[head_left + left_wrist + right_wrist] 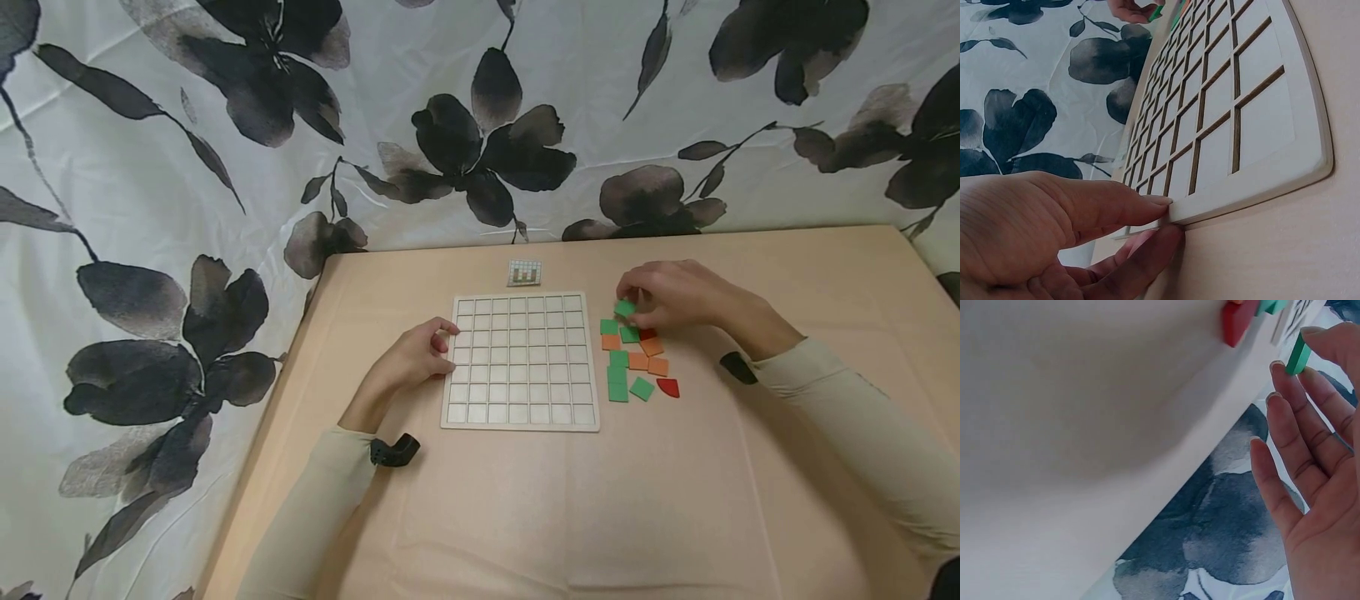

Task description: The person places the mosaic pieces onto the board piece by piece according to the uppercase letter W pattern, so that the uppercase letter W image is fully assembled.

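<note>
A white grid board (pixel 521 430) with square cells lies flat on the table. At its left edge, my left hand (pixel 409 357) pinches the frame between thumb and fingers; the left wrist view shows the thumb (pixel 1129 203) on top of the rim. My right hand (pixel 678 293) holds a green square tile (pixel 1299 356) between thumb and fingertips, above the loose tiles right of the board. Those tiles include green squares (pixel 618 392), orange squares (pixel 657 367) and a red rounded piece (pixel 667 387).
A small card with a grid pattern (pixel 524 272) lies behind the board. The table (pixel 600 517) has a beige surface, and a white cloth with dark flowers (pixel 420 50) hangs behind it and along its left side. Black bands (pixel 395 451) sit at the wrists.
</note>
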Available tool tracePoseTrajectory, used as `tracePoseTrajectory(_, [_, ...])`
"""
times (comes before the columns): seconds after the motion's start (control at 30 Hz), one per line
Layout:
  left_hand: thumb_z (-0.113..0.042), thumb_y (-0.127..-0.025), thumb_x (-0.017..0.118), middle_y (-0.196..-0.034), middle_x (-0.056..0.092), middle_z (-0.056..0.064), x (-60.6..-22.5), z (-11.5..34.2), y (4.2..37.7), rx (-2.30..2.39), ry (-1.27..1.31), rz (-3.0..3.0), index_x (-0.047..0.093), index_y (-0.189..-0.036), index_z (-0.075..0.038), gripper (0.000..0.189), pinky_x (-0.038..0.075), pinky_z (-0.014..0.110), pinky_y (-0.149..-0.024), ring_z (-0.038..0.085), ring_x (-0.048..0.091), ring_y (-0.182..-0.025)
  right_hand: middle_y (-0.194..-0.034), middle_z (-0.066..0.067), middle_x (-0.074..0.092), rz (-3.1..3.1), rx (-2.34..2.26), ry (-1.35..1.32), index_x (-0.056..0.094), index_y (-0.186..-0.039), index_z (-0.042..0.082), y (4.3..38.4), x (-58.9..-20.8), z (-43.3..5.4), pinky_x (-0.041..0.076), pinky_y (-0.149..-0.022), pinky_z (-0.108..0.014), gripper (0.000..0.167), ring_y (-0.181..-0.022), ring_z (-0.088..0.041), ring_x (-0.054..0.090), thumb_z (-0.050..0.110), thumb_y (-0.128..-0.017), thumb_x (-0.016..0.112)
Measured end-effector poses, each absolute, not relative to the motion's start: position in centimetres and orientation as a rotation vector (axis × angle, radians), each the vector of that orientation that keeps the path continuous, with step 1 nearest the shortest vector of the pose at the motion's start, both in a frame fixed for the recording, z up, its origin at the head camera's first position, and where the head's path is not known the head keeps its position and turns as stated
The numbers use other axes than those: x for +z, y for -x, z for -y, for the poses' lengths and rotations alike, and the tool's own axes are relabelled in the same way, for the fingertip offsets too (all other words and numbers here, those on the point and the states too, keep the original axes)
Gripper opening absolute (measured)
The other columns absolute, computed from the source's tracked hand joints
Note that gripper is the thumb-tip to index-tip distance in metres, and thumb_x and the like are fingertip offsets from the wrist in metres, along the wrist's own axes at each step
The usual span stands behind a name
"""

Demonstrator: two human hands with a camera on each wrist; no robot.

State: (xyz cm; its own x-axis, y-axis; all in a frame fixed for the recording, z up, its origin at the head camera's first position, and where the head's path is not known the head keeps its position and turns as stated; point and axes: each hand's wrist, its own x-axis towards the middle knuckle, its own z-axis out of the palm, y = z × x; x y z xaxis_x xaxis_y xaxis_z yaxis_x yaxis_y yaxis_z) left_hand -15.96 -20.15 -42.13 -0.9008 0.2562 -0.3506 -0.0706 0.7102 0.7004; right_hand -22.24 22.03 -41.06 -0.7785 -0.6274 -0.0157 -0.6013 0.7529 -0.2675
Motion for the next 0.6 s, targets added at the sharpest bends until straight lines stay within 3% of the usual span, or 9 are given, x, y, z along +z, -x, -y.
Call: tracePoseTrajectory(0.6, [0.004, -0.085, 0.075, -0.098, 0.052, 0.011, -42.1, 20.2, 16.0, 1.030, -0.160, -2.502, 0.055, -0.135, -0.008, 0.055, 0.049, 0.027, -0.067, 0.022, 0.052, -0.082, -0.090, 0.006, 0.065, -2.798, -0.414, 1.038, 0.073, -0.104, 0.022, 22.0, -40.0, -20.3, 0.048, -0.068, -0.030, 0.024, -0.083, -0.013, 0.057, 0.028, -0.081, 0.079])
